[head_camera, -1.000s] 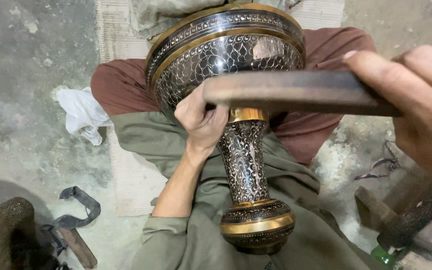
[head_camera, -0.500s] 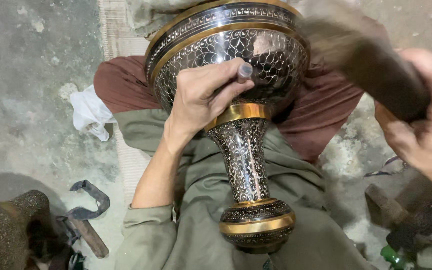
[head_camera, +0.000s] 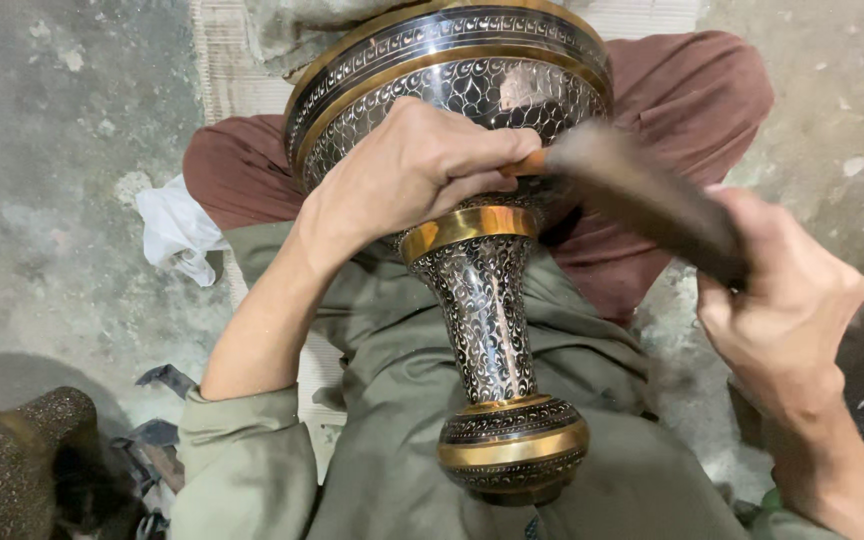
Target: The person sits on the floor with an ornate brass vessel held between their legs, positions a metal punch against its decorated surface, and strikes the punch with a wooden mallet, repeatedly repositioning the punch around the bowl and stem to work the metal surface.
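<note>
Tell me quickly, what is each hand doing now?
Left hand: closed on a small tool, against the vase.
Right hand: closed on a wooden mallet.

Single view, worn on the head, facing steeply down onto the lap from close above. Near enough that the engraved metal vase (head_camera: 482, 300) fills the middle, left hand (head_camera: 412, 170) and right hand (head_camera: 782, 300) large, concrete floor (head_camera: 52, 150) along both side edges.

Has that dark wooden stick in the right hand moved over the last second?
Yes. The wooden stick has swung down from level across the vase, its tip now meeting the left hand.
</note>
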A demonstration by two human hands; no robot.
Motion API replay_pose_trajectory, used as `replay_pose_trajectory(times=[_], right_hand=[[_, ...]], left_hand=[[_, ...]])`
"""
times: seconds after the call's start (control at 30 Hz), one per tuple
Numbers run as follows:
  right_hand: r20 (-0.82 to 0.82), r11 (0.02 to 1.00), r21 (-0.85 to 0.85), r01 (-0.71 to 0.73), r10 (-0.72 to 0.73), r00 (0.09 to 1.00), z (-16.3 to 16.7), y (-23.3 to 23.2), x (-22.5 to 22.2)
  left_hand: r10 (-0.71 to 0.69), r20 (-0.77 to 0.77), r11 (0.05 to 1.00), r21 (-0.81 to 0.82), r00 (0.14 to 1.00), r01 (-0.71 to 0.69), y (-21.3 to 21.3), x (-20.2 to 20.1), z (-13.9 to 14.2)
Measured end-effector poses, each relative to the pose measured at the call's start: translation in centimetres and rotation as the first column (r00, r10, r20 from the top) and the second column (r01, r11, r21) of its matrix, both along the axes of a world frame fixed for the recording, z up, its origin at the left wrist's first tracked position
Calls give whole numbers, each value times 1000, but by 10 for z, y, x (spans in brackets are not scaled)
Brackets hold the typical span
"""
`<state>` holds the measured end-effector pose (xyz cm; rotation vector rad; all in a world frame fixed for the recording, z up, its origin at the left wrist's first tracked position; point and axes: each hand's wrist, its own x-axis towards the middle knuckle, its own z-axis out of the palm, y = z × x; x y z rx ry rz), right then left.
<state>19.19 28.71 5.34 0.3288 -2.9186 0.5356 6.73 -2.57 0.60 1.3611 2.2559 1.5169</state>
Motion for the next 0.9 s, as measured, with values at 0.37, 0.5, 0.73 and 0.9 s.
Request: replay_pose_trajectory(times=[0.37, 0.5, 0.73, 0.9], right_hand=[[1, 918, -364, 156, -167, 986, -66, -6, 62], [-4, 902, -369, 225, -244, 970, -94, -8, 75], [65, 669, -689, 279, -327, 943, -114, -11, 89], [72, 867, -418, 271, -266, 961, -113, -7, 91]], left_hand=[[-223, -13, 959, -184, 975, 216, 10, -20, 22], [-307, -6, 945, -117, 952, 304, 15, -30, 25], [-384, 1, 883, -292, 924, 367, 28, -33, 28], [-374, 18, 873, -330, 927, 359, 29, -33, 25]])
